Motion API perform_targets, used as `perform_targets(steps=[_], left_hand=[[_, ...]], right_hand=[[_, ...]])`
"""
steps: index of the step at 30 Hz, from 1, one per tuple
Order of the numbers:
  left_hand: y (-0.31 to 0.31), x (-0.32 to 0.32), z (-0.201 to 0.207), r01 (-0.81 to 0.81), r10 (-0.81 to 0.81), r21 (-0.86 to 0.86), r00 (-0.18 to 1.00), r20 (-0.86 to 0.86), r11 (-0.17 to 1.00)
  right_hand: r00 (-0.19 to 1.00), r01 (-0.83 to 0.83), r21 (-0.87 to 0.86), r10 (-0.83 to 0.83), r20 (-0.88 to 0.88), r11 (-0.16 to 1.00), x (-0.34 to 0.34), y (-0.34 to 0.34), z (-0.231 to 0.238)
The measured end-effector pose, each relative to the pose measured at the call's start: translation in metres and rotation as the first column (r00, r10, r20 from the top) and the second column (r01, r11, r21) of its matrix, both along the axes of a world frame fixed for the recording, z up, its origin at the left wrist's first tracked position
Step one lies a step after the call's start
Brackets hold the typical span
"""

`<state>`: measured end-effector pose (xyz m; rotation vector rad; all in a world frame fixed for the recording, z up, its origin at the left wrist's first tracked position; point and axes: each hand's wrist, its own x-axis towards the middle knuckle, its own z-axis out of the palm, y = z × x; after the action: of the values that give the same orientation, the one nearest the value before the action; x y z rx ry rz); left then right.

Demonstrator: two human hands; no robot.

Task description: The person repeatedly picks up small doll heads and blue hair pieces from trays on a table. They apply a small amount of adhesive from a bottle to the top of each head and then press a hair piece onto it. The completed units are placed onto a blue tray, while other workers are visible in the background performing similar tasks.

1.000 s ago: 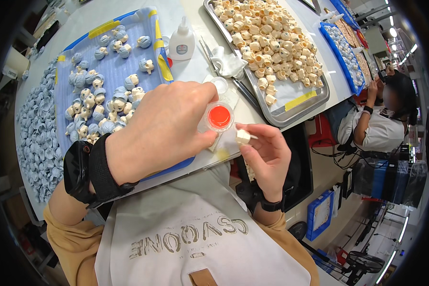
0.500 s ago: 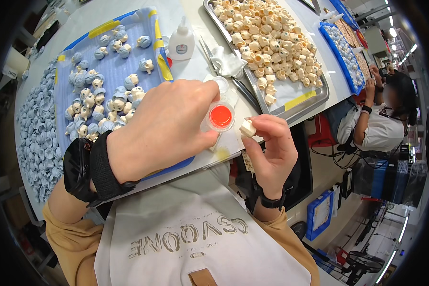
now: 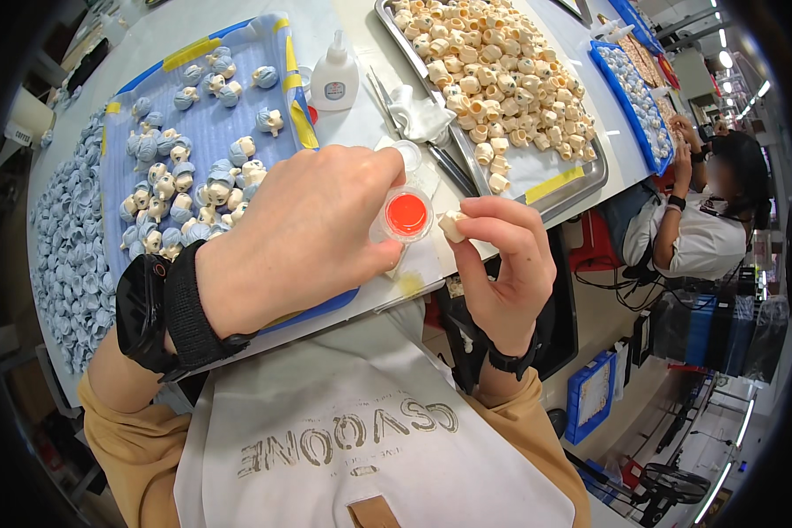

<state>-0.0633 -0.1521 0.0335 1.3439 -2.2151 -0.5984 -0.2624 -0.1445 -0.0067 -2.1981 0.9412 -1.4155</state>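
My left hand (image 3: 312, 229) is closed, its thumb and index finger on either side of a small clear cup of red-orange liquid (image 3: 407, 215). The other fingers of that hand are hidden beneath it. Just right of the cup, my right hand (image 3: 509, 264) pinches a small cream-coloured figurine piece (image 3: 451, 226) between thumb and fingertips. The piece is beside the cup's rim; whether it touches cannot be made out. Beyond the cup lies a round clear lid (image 3: 407, 155).
A blue-lined tray (image 3: 216, 132) of small blue-capped figurine heads stands left, beside a heap of blue shell-like pieces (image 3: 70, 246). Far right, a metal tray (image 3: 581, 180) holds many cream pieces. A white squeeze bottle (image 3: 335, 75), tweezers (image 3: 380, 92) and crumpled tissue (image 3: 418, 114) lie between. Another person sits at right.
My right hand has shifted slightly, bringing the cream piece left, closer to the cup. My left hand and the cup have hardly moved.
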Motion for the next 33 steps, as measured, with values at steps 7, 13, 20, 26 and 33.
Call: perform_targets(steps=[7, 13, 20, 26, 33], left_hand=[[-0.001, 0.000, 0.002, 0.009, -0.009, 0.025, 1.000, 0.000, 1.000], [-0.001, 0.001, 0.002, 0.011, -0.012, 0.034, 1.000, 0.011, 0.999], [0.000, 0.000, 0.001, 0.004, -0.004, 0.035, 1.000, 0.003, 0.999], [0.000, 0.000, 0.001, 0.000, 0.000, 0.020, 1.000, 0.004, 1.000], [0.000, 0.000, -0.001, -0.004, 0.004, -0.004, 1.000, -0.005, 1.000]], right_hand=[[0.991, -0.062, -0.143, 0.044, -0.130, 0.988, 0.003, -0.006, 0.003], [0.979, -0.120, -0.180, 0.087, -0.184, 0.976, 0.001, -0.010, 0.001], [0.970, -0.155, -0.153, 0.122, -0.209, 0.976, -0.003, -0.015, 0.007], [0.973, -0.176, -0.146, 0.149, -0.175, 0.974, -0.005, -0.017, 0.005], [0.974, -0.177, -0.127, 0.156, -0.162, 0.976, -0.006, -0.017, 0.004]])
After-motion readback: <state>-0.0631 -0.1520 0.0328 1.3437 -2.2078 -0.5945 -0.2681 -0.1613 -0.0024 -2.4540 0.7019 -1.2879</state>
